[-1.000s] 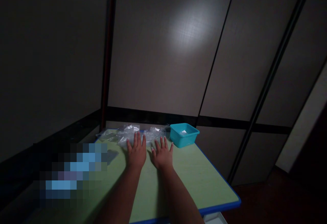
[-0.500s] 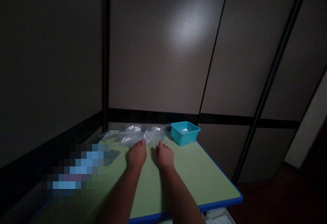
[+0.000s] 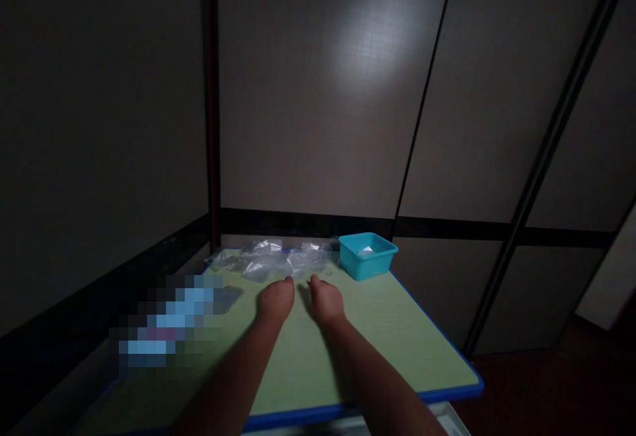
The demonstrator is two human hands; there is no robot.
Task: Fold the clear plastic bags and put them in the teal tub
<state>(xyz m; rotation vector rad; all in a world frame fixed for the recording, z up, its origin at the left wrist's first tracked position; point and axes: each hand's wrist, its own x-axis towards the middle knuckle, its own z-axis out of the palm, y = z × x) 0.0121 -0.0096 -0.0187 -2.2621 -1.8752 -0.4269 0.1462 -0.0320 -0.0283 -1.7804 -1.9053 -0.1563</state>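
Note:
My left hand is closed above the green tabletop, its fingers curled away from the camera. Close beside it, my right hand is also closed, with a small dark tip showing at its fingertips, too small to name. A narrow gap separates the two hands. Crumpled clear plastic bags lie just beyond them at the table's far edge. To the right of the bags stands a turquoise plastic basket with something small and whitish inside.
The green table has a blue edge. At its left side is a blurred-out bluish patch. Dark cabinet panels rise behind and to the left. A whitish drawer or box shows below the front edge.
My hands have come slightly closer together, and the left fingers are tucked in more. A small dark tip now shows at the right fingertips. The whole view has shifted a little.

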